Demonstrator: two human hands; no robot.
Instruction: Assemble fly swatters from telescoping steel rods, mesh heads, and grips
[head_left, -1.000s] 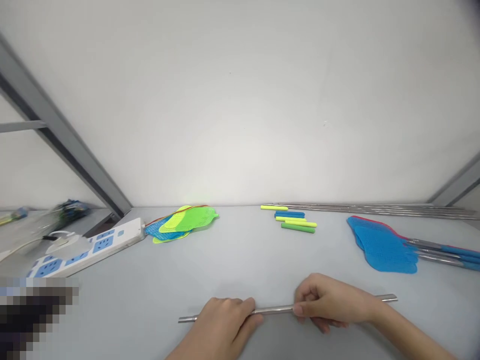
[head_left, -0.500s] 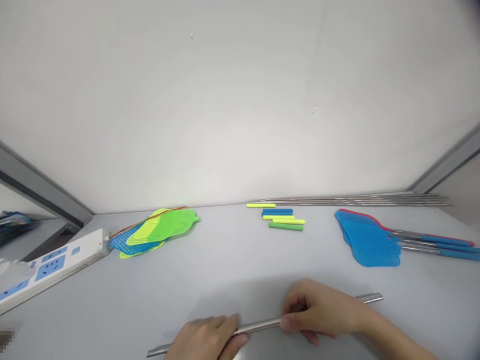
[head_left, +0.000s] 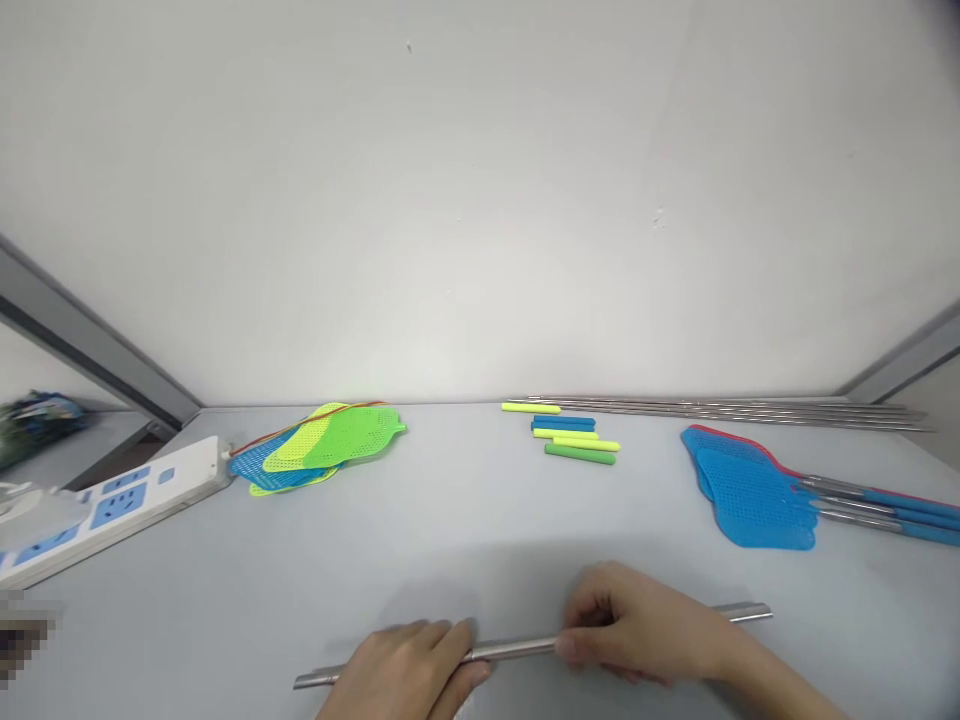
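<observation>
A thin silver metal tube (head_left: 517, 649) lies nearly level across the near part of the table, its right end slightly higher in view. My left hand (head_left: 409, 665) is closed over the tube's left part, fingers curled on top. Farther right, my right hand (head_left: 637, 630) pinches the same tube between thumb and fingers. Both ends of the tube stick out past my hands. The undersides of my fingers are hidden.
Coloured fly swatter heads (head_left: 352, 435) lie back left beside a white power strip (head_left: 187, 478). Several short coloured handles (head_left: 577, 455) sit at the back middle. Thin metal rods (head_left: 750, 410) lie along the wall. Assembled blue swatters (head_left: 757, 500) rest at the right.
The camera view has turned slightly, shifting the background. Both hands stay on the tube, and its right end sits slightly lower in view.
</observation>
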